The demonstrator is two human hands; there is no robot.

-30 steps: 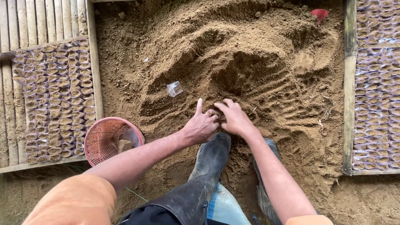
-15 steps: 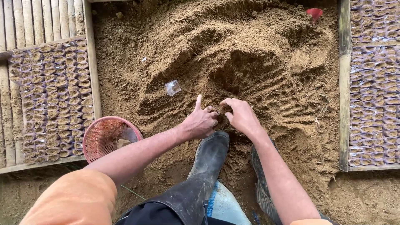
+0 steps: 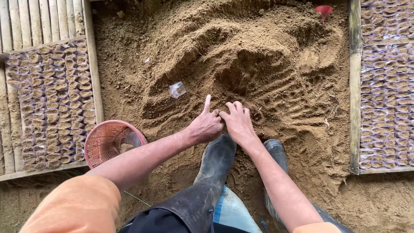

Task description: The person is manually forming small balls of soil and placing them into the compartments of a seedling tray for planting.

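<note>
Resting side by side on the sandy soil heap (image 3: 241, 64), the left hand (image 3: 208, 125) is loosely curled with its forefinger pointing up the slope and the right hand (image 3: 238, 122) lies flat, fingers spread into the soil; whether either pinches anything between them I cannot tell. A small clear plastic bag (image 3: 177, 89) lies on the soil just up-left of the left hand, apart from it. Wooden frames packed with filled seedling bags (image 3: 47, 103) border the heap on both sides, a pink mesh basket (image 3: 113, 142) sits near the left forearm, and black rubber boots (image 3: 217, 157) stand just below the hands.
</note>
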